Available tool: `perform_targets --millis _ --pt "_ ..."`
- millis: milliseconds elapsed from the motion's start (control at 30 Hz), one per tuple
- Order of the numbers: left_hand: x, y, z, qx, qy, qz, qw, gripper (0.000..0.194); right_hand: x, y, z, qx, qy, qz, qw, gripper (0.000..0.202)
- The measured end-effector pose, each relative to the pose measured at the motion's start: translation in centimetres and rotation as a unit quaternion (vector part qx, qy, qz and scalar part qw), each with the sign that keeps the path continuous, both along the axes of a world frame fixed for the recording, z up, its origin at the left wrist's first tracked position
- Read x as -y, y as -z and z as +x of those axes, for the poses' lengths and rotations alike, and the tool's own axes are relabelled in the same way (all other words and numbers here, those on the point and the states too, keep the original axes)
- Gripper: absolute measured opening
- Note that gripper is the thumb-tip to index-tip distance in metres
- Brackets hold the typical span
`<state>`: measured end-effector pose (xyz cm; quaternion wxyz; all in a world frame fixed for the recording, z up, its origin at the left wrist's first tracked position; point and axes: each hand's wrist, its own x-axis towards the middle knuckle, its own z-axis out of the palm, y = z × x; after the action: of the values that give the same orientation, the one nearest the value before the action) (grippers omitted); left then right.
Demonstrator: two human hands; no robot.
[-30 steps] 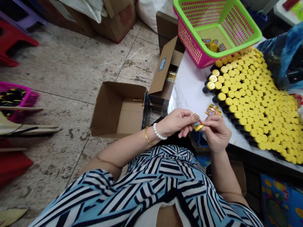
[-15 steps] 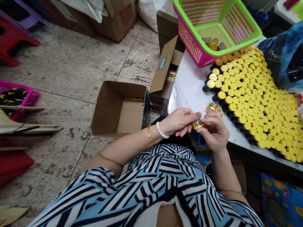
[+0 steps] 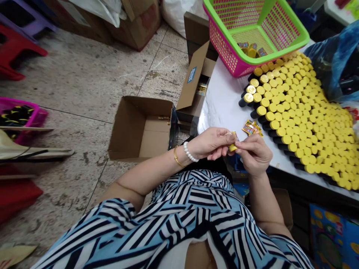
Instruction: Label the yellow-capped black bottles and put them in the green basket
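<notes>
We pinch a small yellow piece (image 3: 232, 147) between the fingertips of our left hand (image 3: 214, 142) and right hand (image 3: 256, 155), beside the white table (image 3: 220, 106).

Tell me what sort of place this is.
Probably a small workshop or packing area: massed yellow-capped black containers on the table, a pink-and-green basket beside them, and an open cardboard box nearby.

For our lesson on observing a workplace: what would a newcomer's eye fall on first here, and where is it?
Probably the mass of yellow-capped black cylinders packed together on the white table at the right. Just beyond them, the pink-and-green basket stands out at the upper right. Near the picture's centre, the left hand and right hand hold a small yellow item.
</notes>
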<state>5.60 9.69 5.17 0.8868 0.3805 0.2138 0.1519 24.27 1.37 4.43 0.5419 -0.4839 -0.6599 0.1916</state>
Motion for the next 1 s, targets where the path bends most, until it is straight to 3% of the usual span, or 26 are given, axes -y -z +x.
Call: perform_targets --millis 133,267,467,667,867,1000 --pt "0.2 -0.2 0.1 -0.008 -0.009 -0.005 1.0 0.056 0.1 0.7 -1.0 -0.019 0.049 0.016 0.998 0.025" --pt "0.7 -0.3 0.1 -0.026 -0.05 -0.01 0.998 0.05 0.4 1.1 -2.2 -0.08 0.098 -0.021 0.992 0.028" --pt "0.9 -0.6 0.2 -0.064 -0.048 0.011 0.997 0.052 0.8 0.0 -1.3 -0.032 0.036 -0.074 0.996 0.03" --pt "0.7 -0.4 0.3 -0.063 -0.03 -0.022 0.997 0.057 -0.1 -1.6 0.0 0.047 -0.002 -0.061 0.997 0.034" --pt "0.6 -0.1 0.1 -0.039 -0.021 -0.048 0.998 0.041 -0.1 -0.3 0.0 0.032 0.032 -0.014 0.999 0.019" --pt "0.8 -0.3 0.4 -0.062 -0.033 -0.031 0.997 0.043 0.2 -0.3 0.2 0.073 0.058 0.005 0.996 0.024"
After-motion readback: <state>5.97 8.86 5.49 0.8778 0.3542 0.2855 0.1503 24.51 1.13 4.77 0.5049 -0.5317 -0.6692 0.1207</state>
